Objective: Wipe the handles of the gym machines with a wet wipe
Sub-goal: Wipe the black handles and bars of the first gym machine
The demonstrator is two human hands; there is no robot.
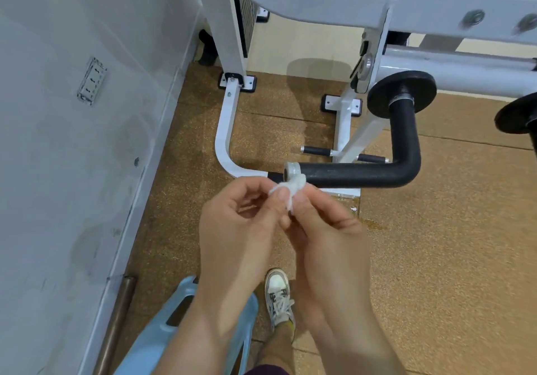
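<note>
A black L-shaped padded handle (357,175) juts out from the white gym machine (319,0), its capped free end pointing left at centre frame. Just below that end, both my hands pinch a small crumpled white wet wipe (286,190). My left hand (241,223) holds its left part between thumb and fingers. My right hand (325,229) grips its right part. The wipe sits right beside the handle's end cap; whether it touches is unclear.
A grey wall (72,142) with a socket runs along the left. The machine's white base frame (225,130) and two short black foot pegs (316,150) lie on the brown rubber floor. A light blue plastic stool (162,337) and my sneaker (279,296) are below my hands.
</note>
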